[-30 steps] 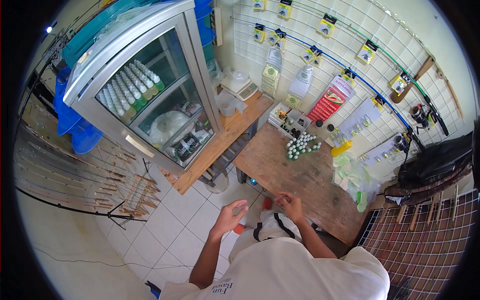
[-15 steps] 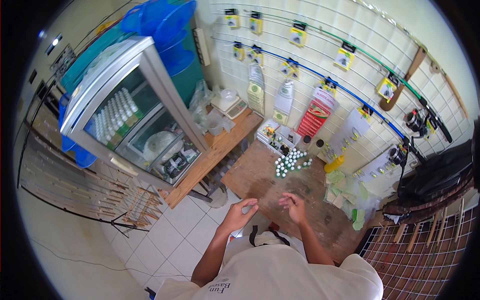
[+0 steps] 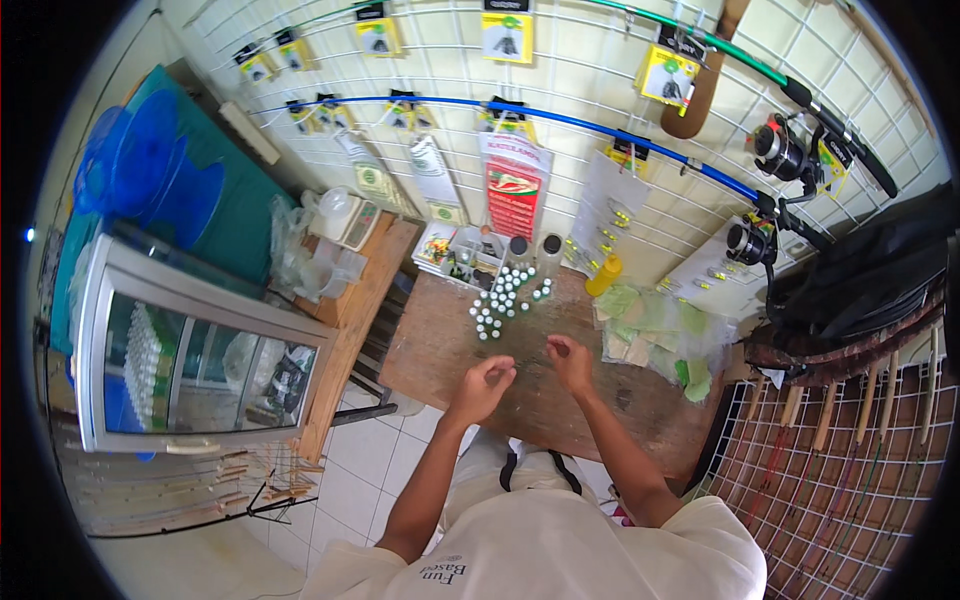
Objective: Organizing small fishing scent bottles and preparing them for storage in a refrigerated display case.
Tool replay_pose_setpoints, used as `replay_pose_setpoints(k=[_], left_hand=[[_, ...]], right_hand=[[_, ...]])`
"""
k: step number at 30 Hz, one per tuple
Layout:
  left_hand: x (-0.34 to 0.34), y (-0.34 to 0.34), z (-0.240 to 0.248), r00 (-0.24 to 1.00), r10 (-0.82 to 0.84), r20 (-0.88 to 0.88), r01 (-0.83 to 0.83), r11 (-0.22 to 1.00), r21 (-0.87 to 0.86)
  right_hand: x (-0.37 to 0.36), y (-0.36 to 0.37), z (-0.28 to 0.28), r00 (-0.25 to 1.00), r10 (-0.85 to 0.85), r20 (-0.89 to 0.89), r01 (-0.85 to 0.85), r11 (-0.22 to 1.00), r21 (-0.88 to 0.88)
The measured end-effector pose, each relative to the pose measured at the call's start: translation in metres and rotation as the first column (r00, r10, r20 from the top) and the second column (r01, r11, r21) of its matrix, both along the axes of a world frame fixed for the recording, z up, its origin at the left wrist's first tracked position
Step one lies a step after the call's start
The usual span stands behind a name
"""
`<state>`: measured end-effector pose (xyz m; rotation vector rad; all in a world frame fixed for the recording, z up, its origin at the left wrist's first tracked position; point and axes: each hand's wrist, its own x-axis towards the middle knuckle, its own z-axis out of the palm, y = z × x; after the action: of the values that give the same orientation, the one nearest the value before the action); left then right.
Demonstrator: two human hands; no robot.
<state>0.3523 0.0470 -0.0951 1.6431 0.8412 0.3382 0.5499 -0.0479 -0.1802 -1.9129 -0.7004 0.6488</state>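
Note:
Over the near part of a brown wooden table point(image 3: 425, 345), my left hand point(image 3: 481, 390) hovers with its fingers loosely curved and the thumb apart. My right hand point(image 3: 572, 365) is beside it, a little farther forward, its fingers bent and loosely spread. Neither hand shows anything in it, and a gap lies between the two. Just beyond them stands a cluster of small green bottles with white caps point(image 3: 507, 298), the nearest things to my fingers. Behind the cluster are a white divided box point(image 3: 462, 252) with small items and a dark-lidded jar point(image 3: 549, 256).
A yellow squeeze bottle point(image 3: 605, 276) and green sheets in clear plastic point(image 3: 650, 325) lie to the right. Fishing rods with reels point(image 3: 778, 150) hang on the wall grid. At left are a glass-doored cabinet point(image 3: 200, 365) and a scale point(image 3: 357, 225) on a wooden bench.
The view has swung right and closer to the table, so the cabinet sits farther left. Both hands now hover farther over the tabletop, nearer the bottles, still holding nothing visible.

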Motion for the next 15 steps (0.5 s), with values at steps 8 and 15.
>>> replay_pose_setpoints(k=[8, 15], left_hand=[[0.104, 0.072, -0.064, 0.995, -0.098, 0.032, 0.087, 0.964, 0.251], [0.156, 0.097, -0.095, 0.940, -0.200, -0.276, 0.299, 0.872, 0.387]], right_hand=[[0.054, 0.039, -0.039, 0.973, 0.010, 0.231, 0.001, 0.999, -0.045], [0.080, 0.088, -0.049, 0.886, 0.164, 0.433, -0.163, 0.986, -0.040]])
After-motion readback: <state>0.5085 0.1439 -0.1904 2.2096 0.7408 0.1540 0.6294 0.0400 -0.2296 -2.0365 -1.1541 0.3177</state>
